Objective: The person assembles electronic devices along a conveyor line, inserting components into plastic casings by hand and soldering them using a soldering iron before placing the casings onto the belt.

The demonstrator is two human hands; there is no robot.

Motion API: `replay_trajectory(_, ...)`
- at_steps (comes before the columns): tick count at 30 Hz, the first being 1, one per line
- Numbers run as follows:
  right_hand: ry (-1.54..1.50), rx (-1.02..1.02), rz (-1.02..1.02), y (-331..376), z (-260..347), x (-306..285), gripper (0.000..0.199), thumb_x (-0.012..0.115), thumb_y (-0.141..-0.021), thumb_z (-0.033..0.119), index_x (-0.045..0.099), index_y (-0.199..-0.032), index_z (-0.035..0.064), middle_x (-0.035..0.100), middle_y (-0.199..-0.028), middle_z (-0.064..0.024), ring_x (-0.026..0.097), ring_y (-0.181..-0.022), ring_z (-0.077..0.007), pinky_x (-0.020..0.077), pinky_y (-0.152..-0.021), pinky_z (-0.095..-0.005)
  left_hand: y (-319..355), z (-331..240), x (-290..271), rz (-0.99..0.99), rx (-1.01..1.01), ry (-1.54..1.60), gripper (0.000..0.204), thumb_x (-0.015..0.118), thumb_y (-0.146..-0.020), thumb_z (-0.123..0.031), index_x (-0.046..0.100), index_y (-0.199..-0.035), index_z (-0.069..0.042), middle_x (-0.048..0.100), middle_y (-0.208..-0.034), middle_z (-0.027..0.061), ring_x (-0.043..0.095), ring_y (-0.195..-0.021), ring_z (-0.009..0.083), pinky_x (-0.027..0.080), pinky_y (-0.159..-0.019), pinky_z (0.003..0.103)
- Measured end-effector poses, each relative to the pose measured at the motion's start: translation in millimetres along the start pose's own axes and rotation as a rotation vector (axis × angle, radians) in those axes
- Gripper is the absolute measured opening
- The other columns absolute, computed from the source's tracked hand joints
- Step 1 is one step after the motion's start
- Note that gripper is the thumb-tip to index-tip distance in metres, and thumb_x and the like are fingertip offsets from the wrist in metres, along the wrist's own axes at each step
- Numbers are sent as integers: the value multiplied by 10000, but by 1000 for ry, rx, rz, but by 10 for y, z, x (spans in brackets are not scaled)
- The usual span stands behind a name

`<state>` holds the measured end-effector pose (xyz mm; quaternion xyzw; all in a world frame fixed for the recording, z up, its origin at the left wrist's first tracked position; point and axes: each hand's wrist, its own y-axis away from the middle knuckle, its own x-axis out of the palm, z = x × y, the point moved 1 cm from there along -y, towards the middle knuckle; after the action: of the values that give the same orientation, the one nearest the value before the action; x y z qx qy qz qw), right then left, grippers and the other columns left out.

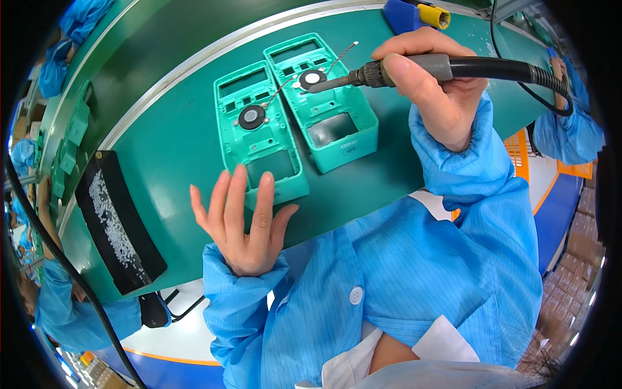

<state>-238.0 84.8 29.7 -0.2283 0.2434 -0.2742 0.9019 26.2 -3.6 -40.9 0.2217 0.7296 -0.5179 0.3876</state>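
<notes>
My right hand [431, 81] is closed around a soldering iron [427, 67] with a black cable. The iron's tip lies over the round speaker [313, 79] in the right-hand green plastic housing [350, 144]. Whether the tip touches anything there I cannot tell. A second green housing [236, 152] lies just to the left, with a black round speaker [252, 117] in it. Thin twisted wires [343, 55] rise from the right housing, and another wire pair [280, 91] from the left one. My left hand [246, 227] has its fingers spread at the left housing's near end, holding nothing.
A black tray [146, 249] of small whitish pieces lies at the left. Toward the back right stands a blue iron stand [400, 16] with a yellow holder [434, 16]. More green housings [74, 133] lie beyond the rail at left. Blue-sleeved people [570, 129] work at both sides.
</notes>
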Motion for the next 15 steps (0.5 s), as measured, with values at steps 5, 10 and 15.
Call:
replay_trajectory(5,-154,56,110,-60,77,331,125,659,-846,71,705,-930,-9,662,-771,-47,563,-633,-84,425,-570,-236,23,44,10,109,44,31,563,787,-716,-163,607,-1242,-75,580,-1261,142,548,-1175,324,326,-1064,566)
replay_trajectory(10,-127,20,337,-73,111,579,121,681,-848,74,681,-909,-30,645,-683,-67,588,-565,-101,438,-500,-248,-7,39,68,16,138,105,433,743,-786,-137,625,-1184,-17,642,-1133,173,626,-1051,326,480,-933,499)
replay_trajectory(15,49,-108,373,-61,66,633,92,698,-826,74,685,-871,-5,631,-642,-74,594,-531,-136,435,-479,-265,-29,10,87,-36,142,118,402,757,-778,-165,651,-1129,-1,657,-1092,172,647,-1006,308,500,-902,477)
